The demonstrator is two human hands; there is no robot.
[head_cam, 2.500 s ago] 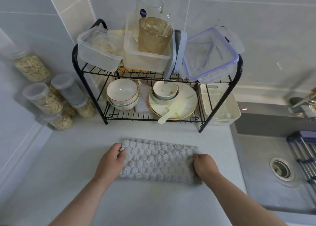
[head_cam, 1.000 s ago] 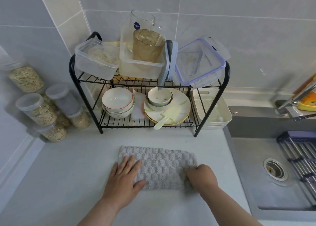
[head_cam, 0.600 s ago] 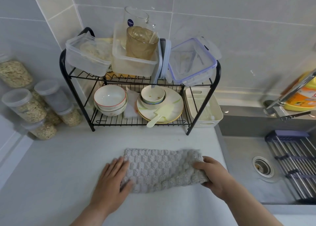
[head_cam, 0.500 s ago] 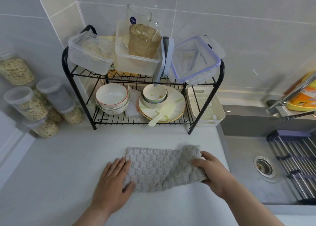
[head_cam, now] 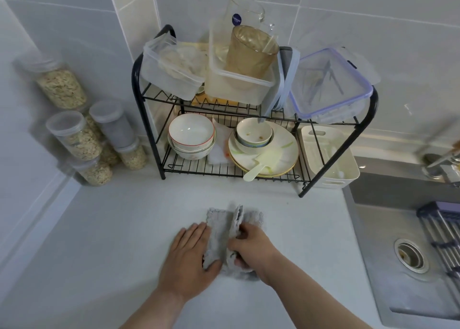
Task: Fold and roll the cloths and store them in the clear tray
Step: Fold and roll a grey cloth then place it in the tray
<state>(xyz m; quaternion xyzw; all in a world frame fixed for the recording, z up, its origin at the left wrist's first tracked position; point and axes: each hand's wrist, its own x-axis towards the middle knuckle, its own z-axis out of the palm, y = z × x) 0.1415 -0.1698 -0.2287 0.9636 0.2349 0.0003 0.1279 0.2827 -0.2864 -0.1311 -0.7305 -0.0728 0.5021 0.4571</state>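
A grey waffle-textured cloth [head_cam: 220, 231] lies on the white counter [head_cam: 99, 241] in front of me, folded into a narrow strip with one edge standing up along its middle. My left hand [head_cam: 189, 259] lies flat with straight fingers on the cloth's left side and presses it down. My right hand [head_cam: 254, 246] grips the folded-over right part, its fingers curled round the cloth. Clear plastic boxes [head_cam: 169, 77] stand on the top shelf of the black wire rack [head_cam: 135, 80] behind the cloth.
The rack's lower shelf holds bowls [head_cam: 190, 134] and plates [head_cam: 278, 152]. A white slotted basket [head_cam: 331, 159] stands at its right end. Jars of oats [head_cam: 74, 134] are stacked in the left corner. The steel sink [head_cam: 410, 254] lies to the right.
My right hand has carried the cloth's right end over to the left, so the wide strip is now folded narrow. My left hand has stayed pressed on the left side.
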